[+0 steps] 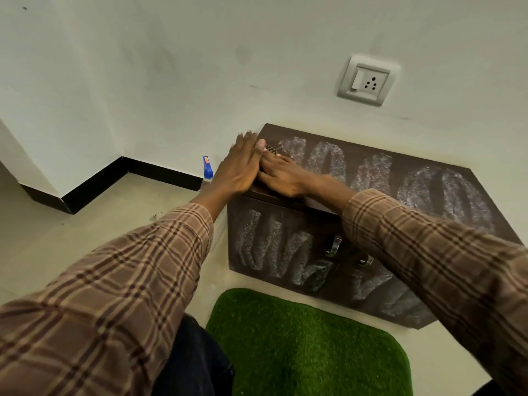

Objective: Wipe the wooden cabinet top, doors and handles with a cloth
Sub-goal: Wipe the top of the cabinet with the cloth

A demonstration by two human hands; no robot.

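Nearest the camera, two forearms in brown plaid sleeves reach forward over a green artificial-grass mat, coarse and tufted, on a pale floor. Beyond the mat stands the low wooden cabinet, dark brown; its doors and top carry grey, grainy smear patterns, and two metal handles sit at the door seam. The top's long axis runs rightward and away from the hands. At its near-left corner the right hand lies flat, fingers extended, on a spiral-bound notebook; the left hand, motion-blurred, overlaps it with straight fingers, gripping nothing visible. No cloth is visible. Left of the left hand, a blue-topped spray bottle stands on the floor. Farthest, a white switch-socket plate sits on the wall.
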